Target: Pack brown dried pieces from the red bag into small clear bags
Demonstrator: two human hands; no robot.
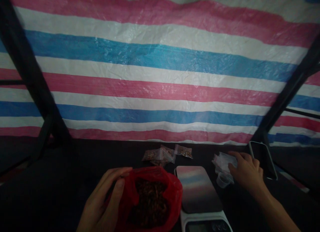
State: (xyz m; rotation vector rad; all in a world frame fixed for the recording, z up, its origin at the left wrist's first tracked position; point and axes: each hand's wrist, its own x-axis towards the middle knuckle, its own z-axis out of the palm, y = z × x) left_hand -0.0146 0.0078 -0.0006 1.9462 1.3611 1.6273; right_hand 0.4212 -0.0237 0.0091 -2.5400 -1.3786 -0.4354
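Note:
My left hand (103,198) grips the left rim of an open red plastic bag (172,192) that holds a dark brown dried material. My right hand (246,172) rests with spread fingers on a small stack of clear plastic packets (221,162). A small clear cup (222,180) lies just under that hand. Between the bag and the right hand stands a kitchen scale (198,188) with a shiny platform and a dark display at its front. Behind the bag lie several small filled clear packets (166,153).
A dark phone (263,158) leans at the right, beside my right hand. The tabletop (62,178) is black. A striped red, white and blue tarpaulin (160,75) hangs behind it, with dark frame bars (27,65) at left and right.

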